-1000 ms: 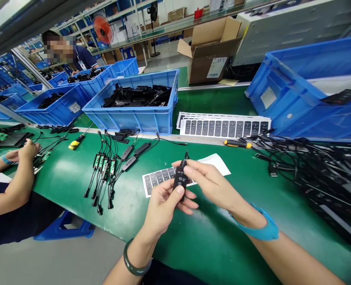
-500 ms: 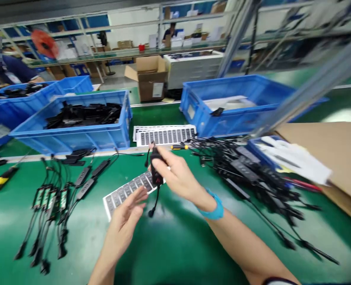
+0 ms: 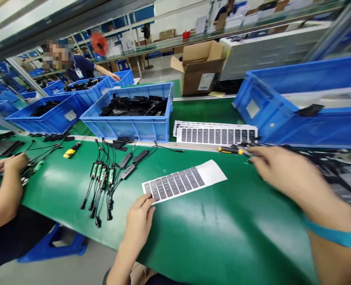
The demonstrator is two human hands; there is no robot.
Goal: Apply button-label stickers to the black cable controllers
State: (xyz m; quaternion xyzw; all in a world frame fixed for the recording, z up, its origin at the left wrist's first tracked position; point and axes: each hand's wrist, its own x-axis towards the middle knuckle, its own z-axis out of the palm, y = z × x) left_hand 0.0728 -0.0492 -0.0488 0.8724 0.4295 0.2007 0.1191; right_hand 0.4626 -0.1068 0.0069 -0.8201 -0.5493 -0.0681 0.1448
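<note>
My left hand (image 3: 140,221) rests its fingertips at the near left corner of a white sheet of dark grey labels (image 3: 175,184), its thumb apart from the fingers. The sheet lies on the green table; its right end is bare white backing. My right hand (image 3: 291,176), blurred, reaches to the right, over the edge of a heap of black cabled units (image 3: 346,194). Close to its fingertips lies a yellow and black screwdriver (image 3: 230,150). Whether these fingers grip a cable or unit cannot be made out.
Several cabled units with green boards (image 3: 102,172) and black-cased ones (image 3: 128,170) lie left of the sheet. More label sheets (image 3: 218,134) lie behind. Blue bins (image 3: 128,128) line the back. A co-worker's hands (image 3: 16,162) work at far left; another person (image 3: 84,67) stands beyond.
My right hand has moved right, away from the sheet; the black cabled unit it held is no longer seen there. My left hand has come to the sheet's corner. The view has swung left.
</note>
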